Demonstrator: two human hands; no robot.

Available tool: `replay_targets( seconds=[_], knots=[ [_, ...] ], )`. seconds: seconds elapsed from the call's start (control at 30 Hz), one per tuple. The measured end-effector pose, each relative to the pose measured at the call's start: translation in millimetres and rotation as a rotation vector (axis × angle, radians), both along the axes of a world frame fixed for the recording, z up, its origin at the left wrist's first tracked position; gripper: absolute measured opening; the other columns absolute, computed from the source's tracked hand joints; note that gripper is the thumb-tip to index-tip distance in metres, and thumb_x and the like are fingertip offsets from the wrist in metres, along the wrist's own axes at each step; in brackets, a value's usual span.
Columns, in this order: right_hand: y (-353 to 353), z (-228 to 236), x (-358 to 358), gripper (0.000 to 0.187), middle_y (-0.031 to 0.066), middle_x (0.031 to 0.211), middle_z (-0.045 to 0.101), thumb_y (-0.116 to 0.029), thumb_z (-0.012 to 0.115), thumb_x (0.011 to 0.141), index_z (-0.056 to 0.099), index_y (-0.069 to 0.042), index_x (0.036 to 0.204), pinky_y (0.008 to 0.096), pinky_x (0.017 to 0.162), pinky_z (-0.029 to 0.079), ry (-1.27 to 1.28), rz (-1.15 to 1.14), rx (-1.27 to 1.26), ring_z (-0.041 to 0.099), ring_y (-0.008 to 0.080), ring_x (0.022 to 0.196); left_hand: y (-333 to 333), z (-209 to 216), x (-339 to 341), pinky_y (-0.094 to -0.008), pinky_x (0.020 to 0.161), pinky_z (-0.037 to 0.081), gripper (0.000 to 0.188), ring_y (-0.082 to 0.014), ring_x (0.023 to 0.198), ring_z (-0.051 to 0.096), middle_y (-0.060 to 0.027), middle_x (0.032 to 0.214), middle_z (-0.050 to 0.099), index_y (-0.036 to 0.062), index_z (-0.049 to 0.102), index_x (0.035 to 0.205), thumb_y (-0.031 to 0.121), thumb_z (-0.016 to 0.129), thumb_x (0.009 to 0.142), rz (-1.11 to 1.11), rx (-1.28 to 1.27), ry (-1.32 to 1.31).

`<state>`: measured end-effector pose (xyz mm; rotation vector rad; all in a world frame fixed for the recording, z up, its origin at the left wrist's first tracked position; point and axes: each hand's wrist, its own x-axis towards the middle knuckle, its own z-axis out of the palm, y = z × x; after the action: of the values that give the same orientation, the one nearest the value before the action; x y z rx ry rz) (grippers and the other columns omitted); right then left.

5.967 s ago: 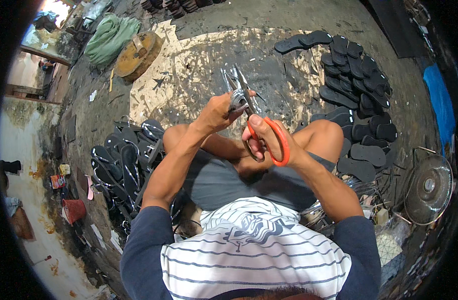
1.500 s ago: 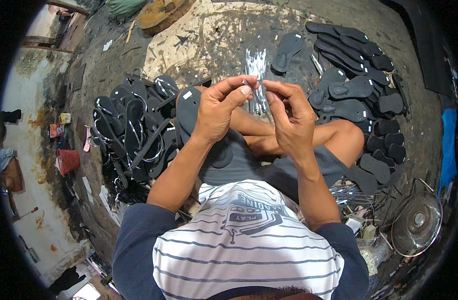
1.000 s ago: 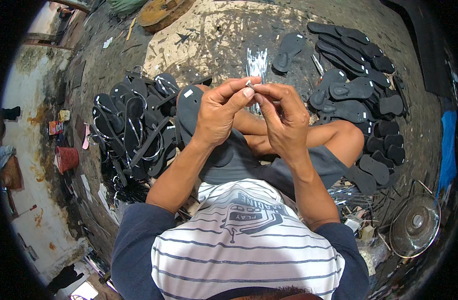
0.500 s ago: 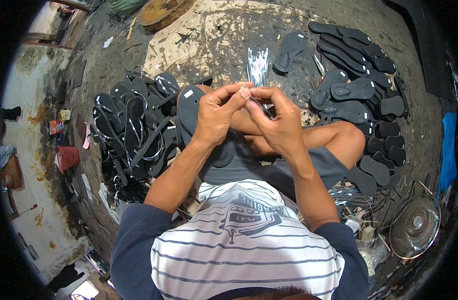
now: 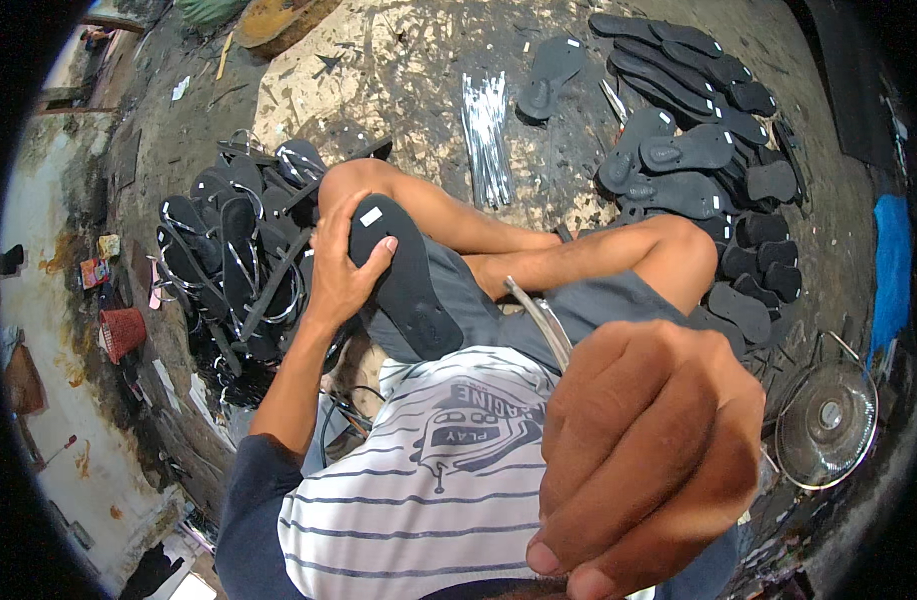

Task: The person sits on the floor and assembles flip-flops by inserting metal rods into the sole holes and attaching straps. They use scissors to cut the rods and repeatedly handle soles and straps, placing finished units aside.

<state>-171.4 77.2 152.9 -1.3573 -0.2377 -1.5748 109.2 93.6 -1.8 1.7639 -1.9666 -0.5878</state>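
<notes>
A black flip-flop sole with a small white label near its toe end lies over my left thigh. My left hand is closed on its toe end, thumb on top and fingers at the outer edge. Large and close to the camera, my right hand is curled into a fist. A slim, grey, two-pronged metal tool sticks out from behind that fist, apart from the sole; the rest of it is hidden. Beyond my crossed legs lies a bundle of shiny silver strips.
Black flip-flops with silver straps are heaped on the left. Several bare black soles are stacked on the right, with a single sole beside the strips. A fan stands at the lower right; a red basket is far left.
My hands were together over my lap, pinching a small shiny piece. Now they are apart: the left has moved onto the sole, and the right has risen toward the camera.
</notes>
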Motion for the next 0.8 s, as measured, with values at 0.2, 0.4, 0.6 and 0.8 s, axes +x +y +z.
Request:
replay_targets(
  seconds=[0.2,0.4,0.6,0.8],
  knots=[
    [-5,1,-21,0.008,0.0155,0.084,0.073,-0.004,0.071,0.087,0.071,0.002,0.093,0.0227,0.047,0.049,0.169,0.175,0.006,0.068,0.0199,0.06,7,27,-9,-0.0289,0.09,0.053,0.042,-0.0143,0.096,0.066,-0.0075,0.109,0.069,-0.0022,0.059,0.127,0.007,0.071,0.088,0.334,0.506,0.952],
    [-21,-39,-1,0.011,0.0095,0.084,0.073,-0.002,0.07,0.09,0.069,0.002,0.101,0.0222,0.058,0.049,0.84,-0.513,0.319,0.066,0.0103,0.067,-35,73,-47,-0.0266,0.078,0.055,0.026,-0.0101,0.085,0.067,-0.0047,0.1,0.072,-0.0024,0.067,0.113,0.01,0.073,0.09,0.164,0.264,0.85],
    [-32,-83,19,0.014,0.0161,0.087,0.07,-0.011,0.071,0.088,0.065,-0.001,0.096,0.0409,0.067,0.054,0.956,-0.662,0.362,0.069,0.0341,0.077,-41,94,-70,-0.0246,0.07,0.054,0.021,-0.0071,0.079,0.065,-0.0032,0.09,0.072,-0.0035,0.069,0.108,0.007,0.071,0.091,0.007,0.094,0.756],
    [-34,-73,17,0.014,0.0142,0.081,0.067,-0.012,0.071,0.087,0.063,-0.003,0.093,0.0428,0.065,0.054,1.031,-0.81,0.235,0.068,0.0344,0.075,-48,91,-72,-0.0272,0.059,0.052,0.019,-0.0071,0.062,0.063,-0.0044,0.069,0.069,-0.0005,0.071,0.103,0.006,0.072,0.085,-0.113,-0.107,0.533]
  ],
)
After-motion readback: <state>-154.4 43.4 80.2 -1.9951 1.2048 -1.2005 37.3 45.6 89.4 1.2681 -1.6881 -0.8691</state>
